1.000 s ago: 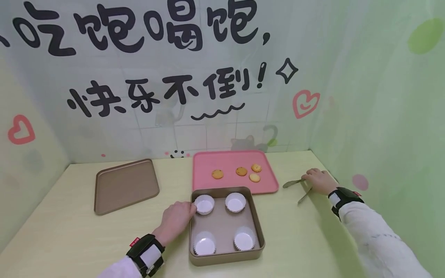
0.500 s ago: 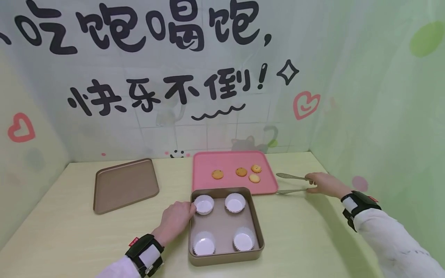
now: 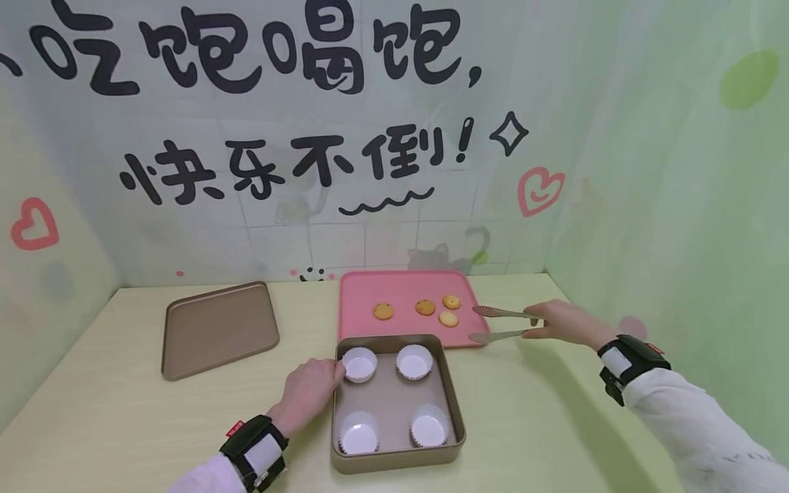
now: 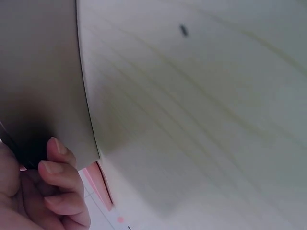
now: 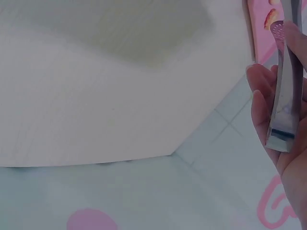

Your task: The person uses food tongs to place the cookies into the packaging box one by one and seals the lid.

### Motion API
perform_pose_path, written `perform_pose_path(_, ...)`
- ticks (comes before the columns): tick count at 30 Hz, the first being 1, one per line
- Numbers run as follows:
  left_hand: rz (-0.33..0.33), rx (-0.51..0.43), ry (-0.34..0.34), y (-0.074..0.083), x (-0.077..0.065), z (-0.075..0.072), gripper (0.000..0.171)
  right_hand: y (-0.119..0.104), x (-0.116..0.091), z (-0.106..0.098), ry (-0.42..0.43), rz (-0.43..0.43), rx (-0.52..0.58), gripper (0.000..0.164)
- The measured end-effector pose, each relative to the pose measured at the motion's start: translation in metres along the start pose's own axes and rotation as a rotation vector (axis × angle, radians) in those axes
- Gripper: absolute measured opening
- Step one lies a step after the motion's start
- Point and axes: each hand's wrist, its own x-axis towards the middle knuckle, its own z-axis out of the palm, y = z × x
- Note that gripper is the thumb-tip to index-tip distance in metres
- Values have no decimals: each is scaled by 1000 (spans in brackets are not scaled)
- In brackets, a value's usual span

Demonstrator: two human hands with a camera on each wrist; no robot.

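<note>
The deep pan [image 3: 394, 394], containing four paper cups [image 3: 414, 362], is pinched at its left rim by the left grip [image 3: 311, 388]. Spread tongs [image 3: 505, 313] are pinched in the right grip [image 3: 570, 324], their tips at the right edge of the pink tray [image 3: 364, 291] (four cookies [image 3: 425, 307] are borne on it).

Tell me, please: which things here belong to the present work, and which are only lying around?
Likely in the work:
tongs, in the right hand
deep tin, gripped by the left hand
four white cups in it
four cookies on the pink tray

Seemingly just lying about:
flat brown tray
</note>
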Motion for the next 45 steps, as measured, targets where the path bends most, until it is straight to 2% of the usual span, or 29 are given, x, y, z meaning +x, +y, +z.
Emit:
perform_pose_path(8,15,0,13,0,0,3,39,-16,32,4,-25,-24,-67,22)
perform_pose_path(14,35,2,28,2,1,4,39,-19,47,5,-51,16,-109,19)
perform_pose_path(22,40,-6,27,4,-1,0,39,-20,56,6,-116,84,-59,17)
perform_pose_path(30,54,-7,40,4,-3,-2,38,-20,61,9,-105,59,-34,16)
perform_pose_path(45,12,-34,14,-2,-3,-3,38,-22,66,16,-82,77,44,14)
